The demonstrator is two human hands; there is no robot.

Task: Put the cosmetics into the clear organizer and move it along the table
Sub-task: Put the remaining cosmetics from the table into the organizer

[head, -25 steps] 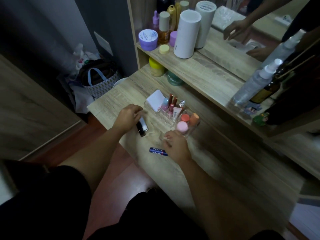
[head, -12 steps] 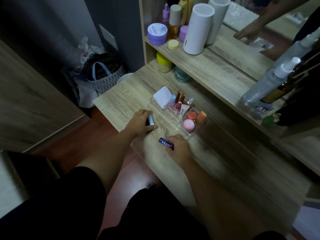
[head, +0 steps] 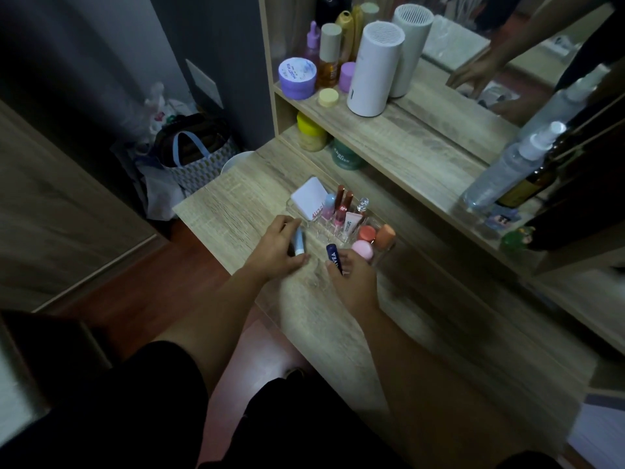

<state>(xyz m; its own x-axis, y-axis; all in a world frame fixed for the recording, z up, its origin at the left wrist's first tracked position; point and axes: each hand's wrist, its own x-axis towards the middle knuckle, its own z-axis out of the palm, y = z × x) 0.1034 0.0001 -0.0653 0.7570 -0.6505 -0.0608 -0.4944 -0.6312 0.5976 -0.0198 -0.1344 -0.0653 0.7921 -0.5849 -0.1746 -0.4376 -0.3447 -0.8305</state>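
Observation:
The clear organizer (head: 384, 253) sits on the wooden table (head: 236, 198), holding a white compact (head: 309, 202), several lip tubes (head: 341, 208) and round pink and orange items (head: 363, 248). Just in front of it my left hand (head: 275, 250) grips a light-blue tube (head: 299, 243), and a dark item peeks out under the fingers. My right hand (head: 353, 282) holds a dark-blue Nivea stick (head: 334, 258) upright beside the organizer's near edge.
A raised shelf (head: 389, 140) behind the organizer carries jars, bottles and a white cylinder (head: 373, 69). A spray bottle (head: 507, 170) stands at the right by the mirror. Yellow and green jars sit under the shelf. A bag (head: 192, 154) lies on the floor to the left.
My right hand picked the Nivea stick off the table and carried it up to the organizer. My left hand closed on the light-blue tube and shifted toward the organizer.

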